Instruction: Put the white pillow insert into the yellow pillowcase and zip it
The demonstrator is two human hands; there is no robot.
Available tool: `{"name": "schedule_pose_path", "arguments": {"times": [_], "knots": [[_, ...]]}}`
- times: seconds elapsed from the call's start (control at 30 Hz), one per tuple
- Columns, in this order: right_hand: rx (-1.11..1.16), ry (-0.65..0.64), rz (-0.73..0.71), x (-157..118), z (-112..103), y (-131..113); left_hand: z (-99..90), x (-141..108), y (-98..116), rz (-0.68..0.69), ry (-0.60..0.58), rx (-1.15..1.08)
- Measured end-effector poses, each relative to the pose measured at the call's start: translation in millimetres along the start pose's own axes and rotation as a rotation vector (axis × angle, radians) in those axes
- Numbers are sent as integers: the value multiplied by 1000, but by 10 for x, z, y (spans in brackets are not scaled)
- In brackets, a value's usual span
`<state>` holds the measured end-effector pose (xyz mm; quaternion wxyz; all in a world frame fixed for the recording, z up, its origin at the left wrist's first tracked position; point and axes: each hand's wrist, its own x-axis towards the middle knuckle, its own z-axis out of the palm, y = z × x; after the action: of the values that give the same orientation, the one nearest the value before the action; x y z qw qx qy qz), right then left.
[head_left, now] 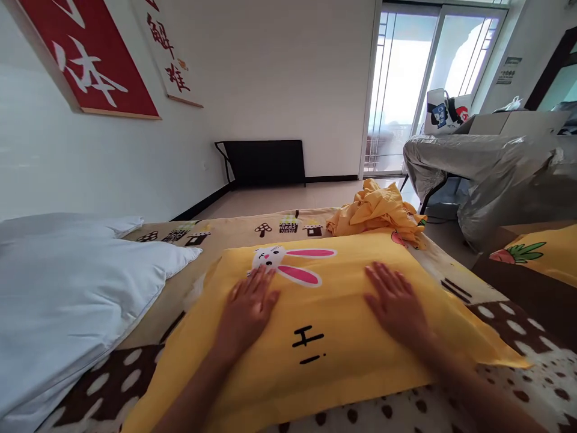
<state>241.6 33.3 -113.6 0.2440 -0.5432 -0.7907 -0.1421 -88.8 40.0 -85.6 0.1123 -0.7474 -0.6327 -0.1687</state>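
Note:
A yellow pillow (333,325) with a rabbit print and the letters "Hi" lies flat on the patterned bed cover. On its left part, just below the rabbit's face, my left hand (247,304) rests palm down with its fingers spread. My right hand (396,300) lies palm down on the pillow's right part, fingers stretched out and holding nothing. Beyond the pillow's far right corner sits a crumpled heap of yellow cloth (378,207).
White pillows (90,294) lie at the left. At the right are a brown box (518,282) with yellow carrot-print cloth and a plastic-covered table (478,150) holding boxes and a bag. A folded black item (265,162) leans by the far wall.

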Motion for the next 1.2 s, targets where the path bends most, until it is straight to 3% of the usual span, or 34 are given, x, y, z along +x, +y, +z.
{"name": "schedule_pose_path", "arguments": {"times": [0.13,0.23,0.3,0.4,0.53,0.63,0.7,0.77,0.87,1.07,1.2], "knots": [[-117,49,138,-651,158,692,119,-371,-474,-33,124,21],[-120,23,190,-991,126,974,159,-497,-538,-41,176,-3],[-112,23,202,-1016,-15,1008,179,-519,-529,-37,188,-12],[-120,135,174,-683,-377,775,198,-508,-542,-26,193,-26],[0,103,-138,205,-702,79,201,-494,-637,-19,173,-80],[78,-60,-334,746,-554,-455,210,-509,-757,-2,122,-156],[136,-188,-492,873,-342,-735,227,-526,-854,4,104,-205],[176,-256,-572,802,-149,-925,250,-543,-948,4,105,-240],[212,-266,-576,465,-7,-1040,285,-556,-1043,4,113,-271],[228,-336,-782,-224,-50,-951,326,-567,-1025,0,119,-281],[321,-363,-872,-437,-130,-816,159,-540,-1043,-119,57,-322]]}}
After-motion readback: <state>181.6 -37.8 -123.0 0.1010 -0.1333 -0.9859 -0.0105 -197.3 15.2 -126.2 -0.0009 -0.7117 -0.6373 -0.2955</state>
